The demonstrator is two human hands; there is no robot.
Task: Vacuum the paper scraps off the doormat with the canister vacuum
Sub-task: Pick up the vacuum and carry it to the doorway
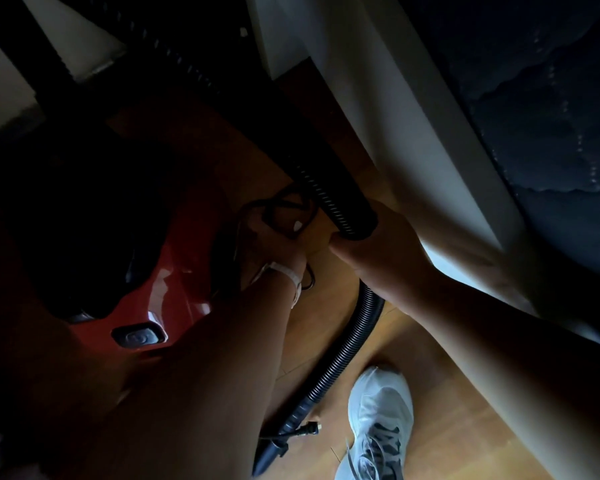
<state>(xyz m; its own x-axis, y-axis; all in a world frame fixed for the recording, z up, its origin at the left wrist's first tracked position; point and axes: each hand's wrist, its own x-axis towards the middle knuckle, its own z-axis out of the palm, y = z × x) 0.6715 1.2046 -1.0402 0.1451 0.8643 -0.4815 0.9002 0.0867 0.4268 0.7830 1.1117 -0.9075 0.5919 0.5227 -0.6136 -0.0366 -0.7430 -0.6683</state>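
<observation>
The canister vacuum (160,292) is glossy red with a black top; its ribbed hose (340,216) is black, the sneaker (378,420) white and grey, the floor (447,410) orange-brown wood.

Both bare forearms reach forward and down, side by side. The right hand (378,247) curls round the hose (329,202) from below, back of the hand up. Just left of it, the left hand (274,244) closes its fingers on loops of cord (272,202) — a pale band crosses its wrist.
</observation>
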